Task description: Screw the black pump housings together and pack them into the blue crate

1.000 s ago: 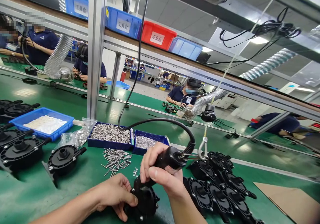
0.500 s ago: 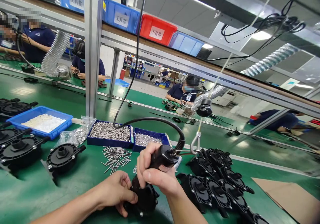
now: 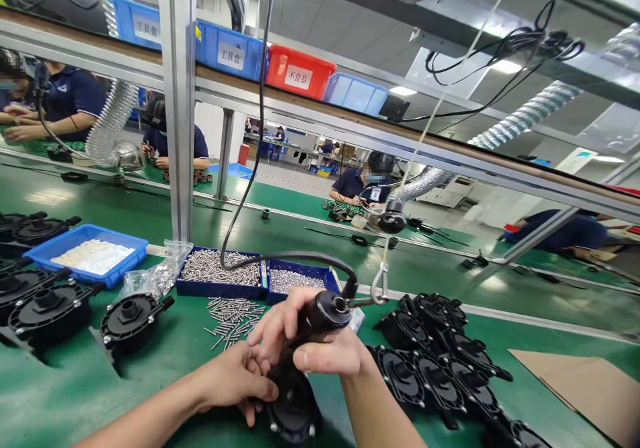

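1 black housing [image 3: 294, 403], likely stiff, light, best held by its rim; left hand [image 3: 233, 376] pinching it, right hand [image 3: 336, 356] around driver [image 3: 324, 312].

We observed a factory assembly workshop, evidenced by long green workbenches [image 3: 350, 261], bins of screws [image 3: 220, 269], rows of black housings [image 3: 425, 375], flexible ducting [image 3: 111, 125] and seated workers in matching navy shirts [image 3: 180, 140].

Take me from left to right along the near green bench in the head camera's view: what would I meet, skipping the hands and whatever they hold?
Blue tray → clear plastic bag → navy bin of screws → navy bin of tiny shiny parts → cluster of black housings → brown cardboard.
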`<state>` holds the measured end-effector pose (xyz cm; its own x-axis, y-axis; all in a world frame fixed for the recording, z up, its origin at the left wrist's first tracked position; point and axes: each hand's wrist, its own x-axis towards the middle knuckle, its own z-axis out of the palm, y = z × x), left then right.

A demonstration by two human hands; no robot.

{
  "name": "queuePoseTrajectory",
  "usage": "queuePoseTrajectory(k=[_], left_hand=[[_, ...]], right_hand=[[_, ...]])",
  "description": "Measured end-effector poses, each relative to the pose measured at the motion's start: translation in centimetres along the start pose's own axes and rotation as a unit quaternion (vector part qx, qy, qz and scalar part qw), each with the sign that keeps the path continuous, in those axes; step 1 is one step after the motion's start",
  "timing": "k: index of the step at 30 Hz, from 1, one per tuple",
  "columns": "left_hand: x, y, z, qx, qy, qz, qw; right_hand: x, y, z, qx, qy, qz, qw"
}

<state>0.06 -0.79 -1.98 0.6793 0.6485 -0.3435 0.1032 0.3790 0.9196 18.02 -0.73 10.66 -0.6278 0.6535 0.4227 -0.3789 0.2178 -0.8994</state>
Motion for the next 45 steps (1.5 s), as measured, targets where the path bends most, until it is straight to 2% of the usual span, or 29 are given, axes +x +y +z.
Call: queuePoseTrajectory(k=[2, 3, 4, 5, 6, 8, 9, 10, 12, 16, 23, 28, 32, 34, 38, 39, 41, 42, 44, 45], left_hand=[[0.3, 0.0, -0.7, 0.018, -0.037, -0.009, 0.999], [0.4, 0.0, -1.1, 0.044, -0.035, -0.008, 0.998], [0.5, 0.0, -1.4, 0.092, -0.009, 0.007, 0.996], [0.6, 0.0, -1.6, 0.163, 0.04, 0.04, 0.985], [0.6, 0.0, -1.7, 0.253, 0.1, 0.088, 0.958], [0.6, -0.3, -1.7, 0.435, 0.194, 0.177, 0.861], [0.6, -0.5, -1.5, 0.503, 0.215, 0.198, 0.813], [0.6, -0.7, -1.3, 0.549, 0.224, 0.204, 0.779], [0.6, -1.0, -1.0, 0.596, 0.222, 0.196, 0.747], [0.8, -1.3, -0.8, 0.63, 0.205, 0.193, 0.724], [0.9, -1.4, -1.0, 0.64, 0.189, 0.164, 0.726], [1.0, -1.2, -1.0, 0.601, 0.214, 0.187, 0.747], [1.5, -1.1, -1.3, 0.576, 0.229, 0.177, 0.765], [2.0, -1.1, -1.4, 0.587, 0.237, 0.163, 0.757], [2.4, -1.2, -1.2, 0.654, 0.262, 0.121, 0.699], [2.2, -1.3, -1.0, 0.652, 0.268, 0.118, 0.7], [1.7, -1.6, -0.6, 0.615, 0.276, 0.128, 0.728], [1.3, -1.7, -0.4, 0.584, 0.272, 0.135, 0.753], [0.6, -1.9, -0.2, 0.491, 0.234, 0.118, 0.831], [0.3, -1.9, -0.1, 0.43, 0.197, 0.083, 0.877]], right_hand=[[-0.5, -0.8, -0.8, -0.016, -0.019, 0.012, 1.0], [-0.8, -1.1, -1.2, -0.022, -0.028, 0.017, 0.999], [-1.1, -1.3, -1.5, -0.027, -0.039, 0.016, 0.999], [-1.3, -1.6, -1.9, -0.032, -0.049, 0.012, 0.998], [-1.5, -1.7, -2.1, -0.036, -0.057, 0.008, 0.998], [-1.7, -2.0, -2.3, -0.043, -0.063, 0.005, 0.997], [-1.7, -2.1, -2.3, -0.046, -0.062, 0.004, 0.997], [-1.6, -2.3, -2.2, -0.048, -0.062, 0.004, 0.997], [-1.5, -2.5, -2.0, -0.051, -0.062, 0.0, 0.997], [-1.4, -2.5, -2.0, -0.058, -0.055, 0.011, 0.997], [-1.5, -2.3, -2.3, -0.05, -0.036, 0.024, 0.998], [-1.6, -2.2, -2.6, -0.06, -0.01, 0.028, 0.998], [-1.7, -2.1, -2.9, -0.067, 0.006, 0.037, 0.997], [-1.7, -2.1, -2.9, -0.057, 0.004, 0.039, 0.998], [-1.6, -2.0, -2.7, -0.054, 0.011, 0.048, 0.997], [-1.6, -2.0, -2.7, -0.051, 0.011, 0.048, 0.997], [-1.6, -2.1, -2.6, -0.047, 0.013, 0.045, 0.998], [-1.6, -2.1, -2.6, -0.047, 0.015, 0.044, 0.998], [-1.5, -2.2, -2.5, -0.05, 0.02, 0.044, 0.998], [-1.5, -2.2, -2.5, -0.052, 0.021, 0.043, 0.997]])
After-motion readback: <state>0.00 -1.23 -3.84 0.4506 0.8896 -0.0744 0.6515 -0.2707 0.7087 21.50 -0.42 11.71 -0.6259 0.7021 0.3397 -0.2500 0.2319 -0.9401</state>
